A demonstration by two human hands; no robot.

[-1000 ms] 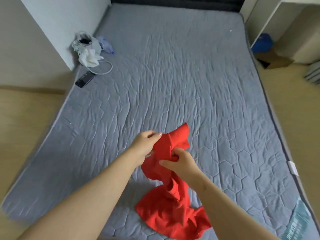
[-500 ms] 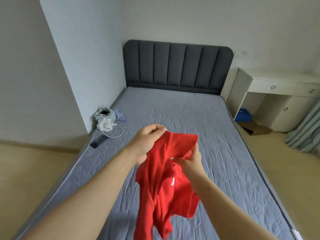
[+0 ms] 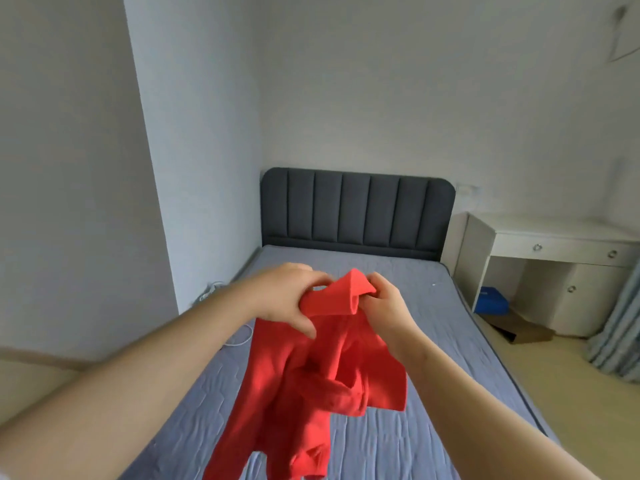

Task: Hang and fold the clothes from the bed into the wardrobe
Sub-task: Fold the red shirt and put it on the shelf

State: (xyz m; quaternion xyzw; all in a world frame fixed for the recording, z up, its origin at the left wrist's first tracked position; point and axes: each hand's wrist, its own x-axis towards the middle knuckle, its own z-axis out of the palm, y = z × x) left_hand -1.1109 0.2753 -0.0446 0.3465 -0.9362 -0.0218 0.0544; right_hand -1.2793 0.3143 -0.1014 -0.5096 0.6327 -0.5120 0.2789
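Observation:
A red garment (image 3: 322, 372) hangs crumpled in the air above the grey quilted bed (image 3: 398, 441). My left hand (image 3: 284, 296) grips its top edge on the left, thumb underneath. My right hand (image 3: 384, 306) pinches a folded corner of the same edge on the right. Both hands are close together at chest height. The cloth's lower part dangles down to the bottom of the view. No wardrobe is visible.
A dark grey padded headboard (image 3: 356, 209) stands at the far end of the bed. A white desk with drawers (image 3: 554, 251) is at the right, with a blue item (image 3: 490, 299) and a cardboard box (image 3: 516, 330) beneath it. A curtain (image 3: 620, 327) hangs at the right edge. A white cable (image 3: 239, 337) lies by the left wall.
The red garment has been lifted off the bed and raised higher. My view has tilted up from the mattress to the headboard and wall. Both hands have shifted their hold along the top edge.

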